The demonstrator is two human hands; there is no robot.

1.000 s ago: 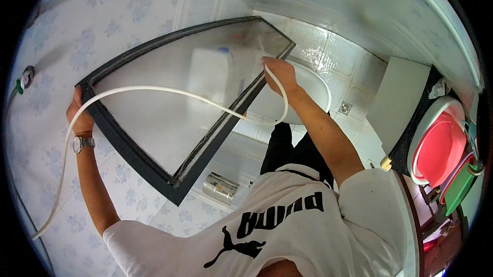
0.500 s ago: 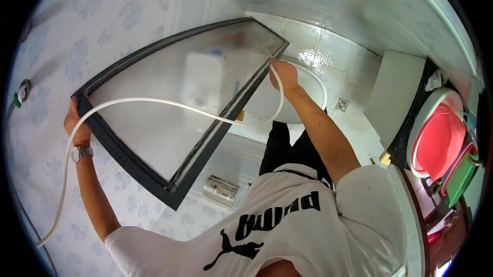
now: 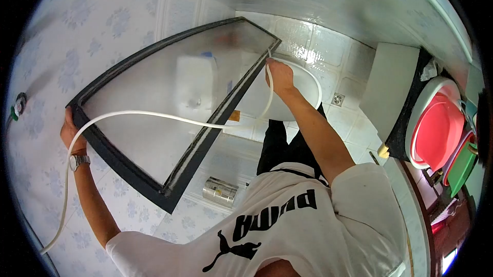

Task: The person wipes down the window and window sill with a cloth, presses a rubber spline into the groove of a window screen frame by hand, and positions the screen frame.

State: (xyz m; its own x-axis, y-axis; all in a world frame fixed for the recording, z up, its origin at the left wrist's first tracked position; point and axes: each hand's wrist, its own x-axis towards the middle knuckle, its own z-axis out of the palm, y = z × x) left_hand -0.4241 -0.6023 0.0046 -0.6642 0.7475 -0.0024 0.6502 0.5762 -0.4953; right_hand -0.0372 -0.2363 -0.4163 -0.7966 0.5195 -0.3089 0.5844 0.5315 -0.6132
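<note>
One white shirt with black print is nearest to me; past it the wearer's black trousers run down to the floor. A dark-framed panel with a cloudy sheet is held up in front of the body, toward the left; its narrow end points away and its broad end lies near the left hand. That hand, with a watch at its wrist, is closed round the frame at the broad end; the right hand is closed on a white hose, against the long straight edge near the narrow end; whether its fingers wrap the frame too, I cannot tell. A bit of hose shows just beyond the right hand, over the panel; the rest curves down from the hand, crosses the sheet, passes over the left wrist and drops along the left side.

A shiny metal cylinder lies between the panel and the shirt; a white rounded fixture stands beyond the right hand, partly behind the panel; a drain is set in the tiles to its right. Farther right are a pale box, a pink basin against a white basin, and something green beside them; at far left, a tap juts from the flowered wall.
</note>
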